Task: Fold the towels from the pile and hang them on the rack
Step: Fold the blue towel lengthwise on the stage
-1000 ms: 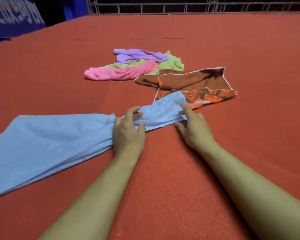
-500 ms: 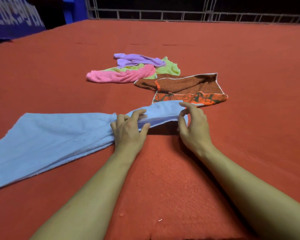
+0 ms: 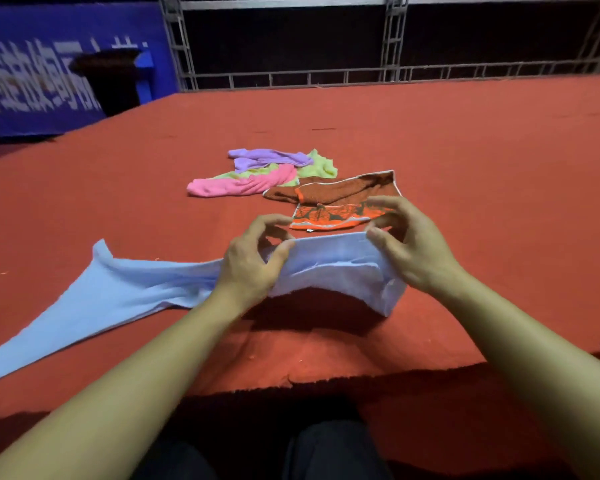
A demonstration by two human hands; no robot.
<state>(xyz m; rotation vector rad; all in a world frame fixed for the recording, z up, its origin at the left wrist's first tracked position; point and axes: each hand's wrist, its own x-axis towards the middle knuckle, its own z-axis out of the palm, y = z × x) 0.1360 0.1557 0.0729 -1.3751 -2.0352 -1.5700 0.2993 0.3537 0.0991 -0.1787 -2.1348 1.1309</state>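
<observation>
Both hands have a closed grip on 1 edge of the light blue towel (image 3: 329,263): the left hand (image 3: 253,268) pinches it between thumb and curled fingers, and the right hand (image 3: 407,247) pinches the end corner the same way. Between the 2 grips the edge is lifted off the red desk (image 3: 465,150), with a short flap hanging below the right hand. Left of the left hand, the rest of the towel trails flat and twisted across the desk toward the near-left edge.

To do this step well, I judge the edge should be held taut and level, then drawn sideways so the twisted length opens before any fold; pinching only 1 layer at each corner would keep the fold square.

Both forearms reach forward from the near edge of the desk, wrists raised, palms turned inward toward each other.

Beyond the blue towel lies the pile: a brown and orange towel (image 3: 340,202), then pink (image 3: 243,185), green (image 3: 317,166) and purple (image 3: 267,157) ones. No rack is in view.
</observation>
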